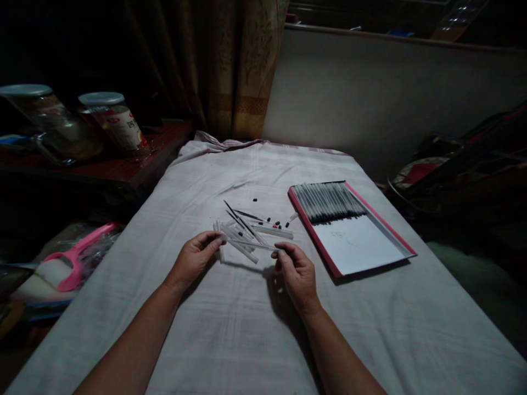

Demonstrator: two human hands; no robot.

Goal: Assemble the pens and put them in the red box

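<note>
My left hand (pixel 196 255) and my right hand (pixel 297 270) pinch the two ends of one clear pen barrel (pixel 251 245), held level just above the white cloth (pixel 230 323). Just beyond my hands lies a loose pile of clear pen barrels (pixel 247 233) with thin dark ink refills (pixel 242 218) and small black and red caps (pixel 276 224) scattered around it. To the right a red-edged tray (pixel 362 241) carries a row of assembled pens (pixel 327 202) along its far end.
A dark wooden side table (pixel 123 164) at the left bears two lidded jars (pixel 113 120). A pink plastic tool (pixel 76 255) lies lower left. Curtains hang behind, and a bag (pixel 457 164) sits at the right.
</note>
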